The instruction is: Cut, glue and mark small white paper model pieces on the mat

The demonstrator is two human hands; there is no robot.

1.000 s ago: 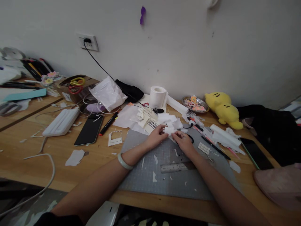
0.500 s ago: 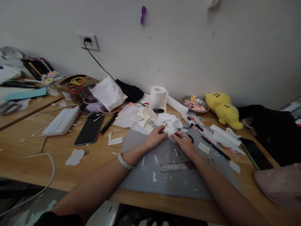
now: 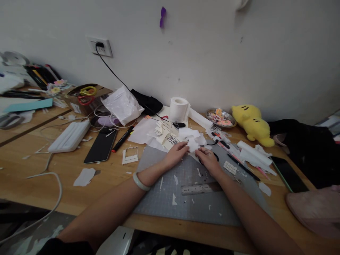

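Above the far part of the grey cutting mat (image 3: 164,202), a small white piece of paper (image 3: 193,145) with uneven edges is pinched between both hands. My left hand (image 3: 177,154) is closed on its left side, beside a cream paper cutout (image 3: 170,141) with black window-like drawings. My right hand (image 3: 208,161) is closed at the paper's lower right edge, with its fingertips partly hidden. A black loop (image 3: 217,156), perhaps a scissors handle, shows just behind the right hand. Nearer on the mat lies a metal ruler (image 3: 196,188), its right end under my right forearm.
Paper scraps (image 3: 174,199) dot the mat. Left are a black-red marker (image 3: 123,140), a dark phone (image 3: 101,146) and a white power strip (image 3: 69,136). Behind stands a tissue roll (image 3: 179,109); right, a metal bowl (image 3: 231,121), yellow plush toy (image 3: 252,124) and another phone (image 3: 289,173).
The white paper has shifted slightly right and tilted, showing more of its face. My right hand's fingers have moved a little; the left hand is nearly still.
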